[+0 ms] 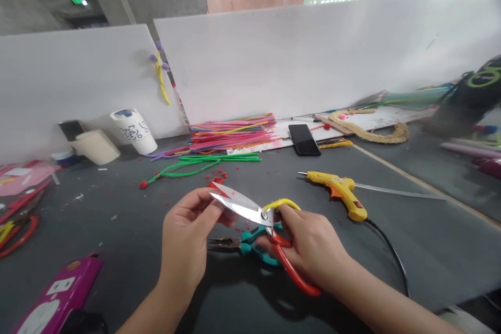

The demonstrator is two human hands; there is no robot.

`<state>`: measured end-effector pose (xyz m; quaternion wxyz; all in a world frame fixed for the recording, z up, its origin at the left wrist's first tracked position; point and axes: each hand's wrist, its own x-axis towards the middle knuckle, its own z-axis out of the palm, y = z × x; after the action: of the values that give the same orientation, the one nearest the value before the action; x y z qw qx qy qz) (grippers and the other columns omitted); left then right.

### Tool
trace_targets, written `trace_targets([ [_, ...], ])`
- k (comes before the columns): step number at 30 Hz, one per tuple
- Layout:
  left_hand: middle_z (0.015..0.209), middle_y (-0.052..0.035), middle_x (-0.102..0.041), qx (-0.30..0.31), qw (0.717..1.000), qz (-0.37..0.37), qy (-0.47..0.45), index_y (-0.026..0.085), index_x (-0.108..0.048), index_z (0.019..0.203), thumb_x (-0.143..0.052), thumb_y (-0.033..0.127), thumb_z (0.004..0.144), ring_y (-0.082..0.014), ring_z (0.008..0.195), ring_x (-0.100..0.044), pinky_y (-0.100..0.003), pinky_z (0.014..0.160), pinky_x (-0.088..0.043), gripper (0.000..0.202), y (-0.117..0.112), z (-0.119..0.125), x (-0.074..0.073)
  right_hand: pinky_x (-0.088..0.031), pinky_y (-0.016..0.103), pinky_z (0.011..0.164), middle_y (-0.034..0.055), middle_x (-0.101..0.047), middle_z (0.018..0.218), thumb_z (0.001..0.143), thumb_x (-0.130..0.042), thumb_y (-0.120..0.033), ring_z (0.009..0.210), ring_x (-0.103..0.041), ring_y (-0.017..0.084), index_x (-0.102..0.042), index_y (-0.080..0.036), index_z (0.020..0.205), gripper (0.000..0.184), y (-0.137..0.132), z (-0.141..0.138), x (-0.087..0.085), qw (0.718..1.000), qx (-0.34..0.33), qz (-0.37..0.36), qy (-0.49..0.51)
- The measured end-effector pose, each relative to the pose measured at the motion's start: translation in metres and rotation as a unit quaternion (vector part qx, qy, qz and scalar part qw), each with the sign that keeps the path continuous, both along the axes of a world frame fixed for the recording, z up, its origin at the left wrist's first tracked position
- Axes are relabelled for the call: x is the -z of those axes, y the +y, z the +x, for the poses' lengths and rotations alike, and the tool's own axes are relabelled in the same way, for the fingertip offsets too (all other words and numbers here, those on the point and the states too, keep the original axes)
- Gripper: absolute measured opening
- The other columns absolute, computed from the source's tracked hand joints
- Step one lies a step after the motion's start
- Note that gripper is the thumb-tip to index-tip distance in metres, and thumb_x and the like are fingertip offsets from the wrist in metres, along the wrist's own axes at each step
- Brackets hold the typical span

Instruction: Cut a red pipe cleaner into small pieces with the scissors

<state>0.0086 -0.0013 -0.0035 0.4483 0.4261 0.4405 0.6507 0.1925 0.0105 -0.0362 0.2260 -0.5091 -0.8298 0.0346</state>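
Observation:
My right hand (313, 242) is wrapped round the handles of a pair of scissors (250, 211), one handle yellow and the other red. The blades point left and stand slightly apart, their tips at the fingers of my left hand (186, 237). That hand is closed in a pinch; whatever it holds is hidden behind the fingers and blades. Red fuzz (216, 182) shows just beyond the blade tips. Beneath the scissors lie needle-nose pliers (227, 243) with teal handles, partly covered by my right hand.
A yellow glue gun (340, 188) with a cable lies to the right. Behind are a phone (304, 140), a bundle of coloured pipe cleaners (235, 133) and green stems (191, 164). A paper cup (135, 130) stands back left; a purple power strip (62, 292) lies front left.

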Motion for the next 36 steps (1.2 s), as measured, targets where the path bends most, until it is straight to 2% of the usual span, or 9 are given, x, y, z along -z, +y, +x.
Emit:
trace_targets([
  [13,0.061,0.0017,-0.067,-0.004,1.0,-0.01,-0.001,0.018,-0.067,0.071,-0.062,0.015,0.072,-0.0098,0.055,-0.06,-0.019,0.053,-0.049,0.006,0.0001,0.001,-0.0018,-0.025,0.025,0.046,0.0011,-0.056,0.056,0.079,-0.044,-0.051,0.048,-0.052,0.016,-0.047,-0.019,0.069,0.033,-0.0003,-0.0034,0.0013,1.0,-0.003,0.005,-0.007],
  [25,0.06,0.0012,-0.066,-0.002,1.0,-0.015,-0.008,0.017,-0.067,0.069,-0.062,0.017,0.071,-0.0095,0.052,-0.059,-0.019,0.051,-0.049,0.005,-0.0002,0.0024,-0.0044,-0.022,0.024,0.045,-0.0004,-0.051,0.051,0.081,-0.04,-0.053,0.043,-0.047,0.014,-0.045,-0.02,0.065,0.037,0.0006,-0.0026,0.0015,1.0,-0.012,0.02,-0.012],
  [36,0.058,0.0015,-0.066,-0.003,1.0,-0.014,-0.005,0.017,-0.067,0.069,-0.062,0.016,0.071,-0.0099,0.052,-0.06,-0.019,0.05,-0.049,0.005,-0.0004,0.0025,-0.0068,-0.021,0.024,0.045,0.0003,-0.053,0.05,0.081,-0.039,-0.054,0.042,-0.047,0.014,-0.047,-0.019,0.065,0.039,0.0008,-0.0037,0.0016,1.0,-0.016,0.018,-0.006],
])
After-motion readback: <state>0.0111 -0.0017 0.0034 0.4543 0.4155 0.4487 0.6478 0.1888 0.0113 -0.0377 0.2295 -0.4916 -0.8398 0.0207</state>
